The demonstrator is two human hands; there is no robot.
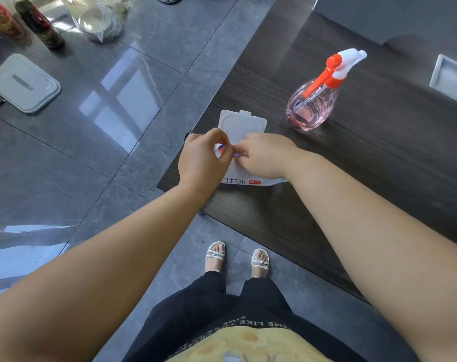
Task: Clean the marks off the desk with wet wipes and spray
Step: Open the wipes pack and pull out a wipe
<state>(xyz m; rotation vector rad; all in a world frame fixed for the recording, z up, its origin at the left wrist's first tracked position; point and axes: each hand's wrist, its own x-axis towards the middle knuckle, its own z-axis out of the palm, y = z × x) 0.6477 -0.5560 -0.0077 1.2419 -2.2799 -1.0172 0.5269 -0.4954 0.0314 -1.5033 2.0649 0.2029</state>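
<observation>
- The white soft pack of wet wipes (235,181) lies by the corner of the dark wood-grain surface (378,178), its white plastic lid (244,121) flipped open.
- The left hand (202,159) pinches a crumpled printed edge of the pack between thumb and curled forefinger.
- The right hand (266,155) rests on the pack, its fingertips pinching at the top.
- A pink see-through plastic spray bottle (310,111) stands upright nearby, apart from both hands.

On the glossy grey tiled floor (133,74), a flat pale grey cover (23,83) lies at 10 o'clock. Toward 11 o'clock stand a dark bottle (39,24) and a clear plastic bag (99,19) with containers inside. At 6 o'clock are white sandals (215,254) below black trousers (222,304).
</observation>
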